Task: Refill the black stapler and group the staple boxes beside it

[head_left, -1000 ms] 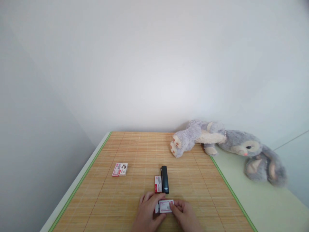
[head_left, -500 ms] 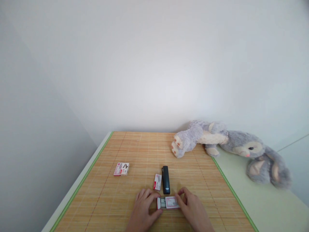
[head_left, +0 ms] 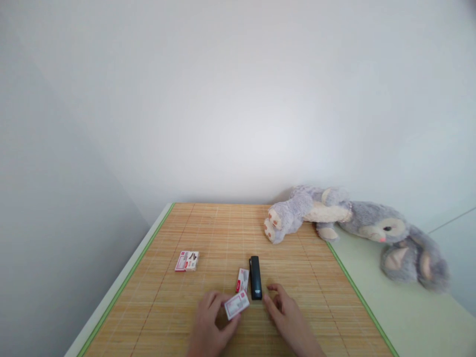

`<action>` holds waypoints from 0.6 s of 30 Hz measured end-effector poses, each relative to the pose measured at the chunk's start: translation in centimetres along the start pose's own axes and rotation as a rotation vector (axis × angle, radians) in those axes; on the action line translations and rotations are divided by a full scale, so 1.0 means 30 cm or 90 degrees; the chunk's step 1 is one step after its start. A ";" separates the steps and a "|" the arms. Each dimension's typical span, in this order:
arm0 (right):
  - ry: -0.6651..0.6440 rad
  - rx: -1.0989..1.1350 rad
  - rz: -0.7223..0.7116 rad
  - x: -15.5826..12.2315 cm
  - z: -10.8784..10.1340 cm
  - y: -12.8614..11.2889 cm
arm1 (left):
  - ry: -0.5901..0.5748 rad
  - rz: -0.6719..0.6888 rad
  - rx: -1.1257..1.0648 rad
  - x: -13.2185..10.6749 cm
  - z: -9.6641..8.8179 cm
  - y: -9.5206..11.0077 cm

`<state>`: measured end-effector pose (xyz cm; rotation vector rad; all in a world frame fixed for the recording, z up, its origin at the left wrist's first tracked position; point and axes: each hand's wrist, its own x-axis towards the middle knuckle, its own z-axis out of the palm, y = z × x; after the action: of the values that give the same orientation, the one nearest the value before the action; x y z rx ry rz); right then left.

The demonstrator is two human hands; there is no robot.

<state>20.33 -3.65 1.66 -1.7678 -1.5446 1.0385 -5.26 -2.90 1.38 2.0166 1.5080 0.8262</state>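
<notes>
A woven bamboo mat with a green edge [head_left: 208,233] covers the surface across the lower middle of the frame. At the right, half on the mat, lies a grey and cream plush rabbit [head_left: 357,223]. Below centre stands a slim black stapler [head_left: 255,284], with a small red and white box [head_left: 242,280] just beside it on its left; another red and white staple box [head_left: 187,260] lies well apart toward the left. At the bottom centre the left hand [head_left: 209,325] has its fingers [head_left: 222,302] pinched on a tilted small white and red staple box [head_left: 236,304], lifted slightly off the mat. The right hand [head_left: 286,317] hovers loosely open, holding nothing, its fingertips near the stapler's near end. Good handling here seems to ask for a firm grip on the box's edges, kept level so nothing spills.
</notes>
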 end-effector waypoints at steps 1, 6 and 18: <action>0.010 0.011 0.006 0.011 -0.008 0.004 | 0.052 -0.024 0.010 0.010 -0.010 -0.018; 0.027 0.086 0.038 0.040 -0.011 0.008 | 0.119 -0.143 0.037 0.104 0.012 0.002; 0.040 0.177 0.002 0.061 -0.006 -0.032 | -0.129 0.030 -0.027 0.209 -0.032 -0.009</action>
<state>20.01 -1.66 2.21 -1.5950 -1.2900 1.1287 -4.82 3.24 2.98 2.0431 1.3245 0.6432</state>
